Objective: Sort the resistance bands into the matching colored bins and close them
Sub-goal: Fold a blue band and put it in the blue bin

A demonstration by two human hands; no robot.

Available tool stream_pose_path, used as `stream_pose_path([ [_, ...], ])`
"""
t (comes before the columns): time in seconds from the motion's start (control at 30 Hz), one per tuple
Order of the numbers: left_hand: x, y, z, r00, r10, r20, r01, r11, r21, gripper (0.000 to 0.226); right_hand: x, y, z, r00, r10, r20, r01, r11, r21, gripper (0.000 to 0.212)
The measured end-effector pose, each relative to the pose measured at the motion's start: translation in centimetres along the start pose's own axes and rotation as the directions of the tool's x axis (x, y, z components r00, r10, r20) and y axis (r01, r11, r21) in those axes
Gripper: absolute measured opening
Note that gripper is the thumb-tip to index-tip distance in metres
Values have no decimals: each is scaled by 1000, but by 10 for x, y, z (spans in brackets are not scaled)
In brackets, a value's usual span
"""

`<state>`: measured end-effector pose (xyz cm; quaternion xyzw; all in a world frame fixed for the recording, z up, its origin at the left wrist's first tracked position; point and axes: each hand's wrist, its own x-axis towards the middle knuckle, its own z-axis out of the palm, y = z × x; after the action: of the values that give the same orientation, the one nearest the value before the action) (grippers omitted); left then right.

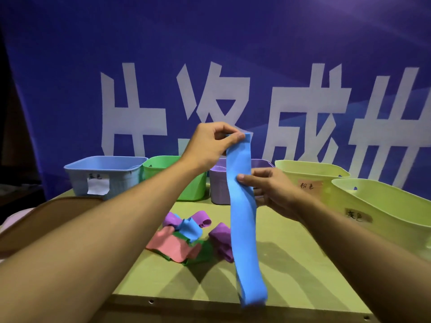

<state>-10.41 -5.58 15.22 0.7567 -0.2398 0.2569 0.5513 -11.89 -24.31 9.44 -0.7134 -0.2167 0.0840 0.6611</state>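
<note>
Held up over the counter [279, 252], long blue band [242, 217] pinched at top by left hand [210, 145] and midway by right hand [268, 190]; best gathered short, then dropped into far-left blue bin [105, 169].

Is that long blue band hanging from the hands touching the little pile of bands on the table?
Cannot tell. In the head view the blue band hangs in front of the pile of bands, and their outlines overlap beside a purple band, but depth is unclear.
</note>
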Motion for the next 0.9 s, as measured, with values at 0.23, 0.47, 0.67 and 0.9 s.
stream_pose_path([
  [0.23,-19,-38,13,999,-47,24,47,999,-10,8,14,44,-1,998,25,-59,-31,994,-108,25],
  [0.47,-21,-70,30,999,-50,19,50,999,-2,3,36,73,-4,989,18,-146,-47,979,-199,19],
  [0.67,-23,-105,38,996,-91,2,91,995,-31,7,50,97,-13,991,7,-132,-41,966,-255,22],
  [0.9,-30,-147,37,980,-176,-91,167,980,-106,7,76,115,-10,978,-92,-188,90,996,-20,54],
])
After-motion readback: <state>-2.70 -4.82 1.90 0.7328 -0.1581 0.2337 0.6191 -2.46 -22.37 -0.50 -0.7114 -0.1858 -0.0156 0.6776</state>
